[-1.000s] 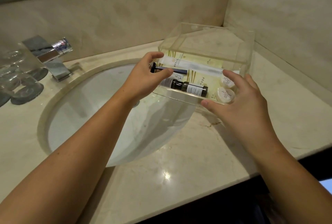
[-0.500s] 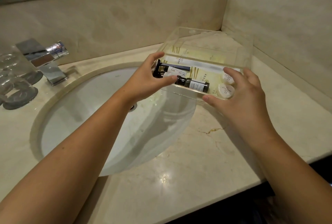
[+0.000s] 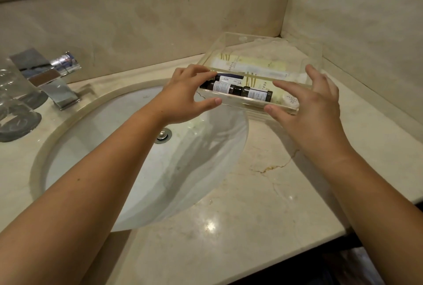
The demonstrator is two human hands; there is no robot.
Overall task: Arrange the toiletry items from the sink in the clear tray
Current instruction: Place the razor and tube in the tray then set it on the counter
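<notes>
The clear tray (image 3: pixel 272 39) sits on the marble counter in the back right corner, its front left end close to the basin rim. Inside lie two dark bottles with white labels (image 3: pixel 229 88), a dark blue razor handle (image 3: pixel 231 77), a round white container (image 3: pixel 290 101) and pale yellow packets (image 3: pixel 251 65). My left hand (image 3: pixel 185 99) holds the tray's left end, fingers over the rim and thumb at the front wall. At the tray's right front my right hand (image 3: pixel 309 110) has spread, nearly straight fingers, with the thumb by the front wall.
The white oval sink (image 3: pixel 128 170) with its drain (image 3: pixel 163 134) fills the middle left. A chrome faucet (image 3: pixel 52 78) stands behind it, and upturned glasses (image 3: pixel 16 110) are at the far left. Marble walls close the corner behind and right of the tray.
The tray has gone from above the basin's edge back toward the corner and now lies lower and flatter. My right hand's fingers have spread and lifted off it.
</notes>
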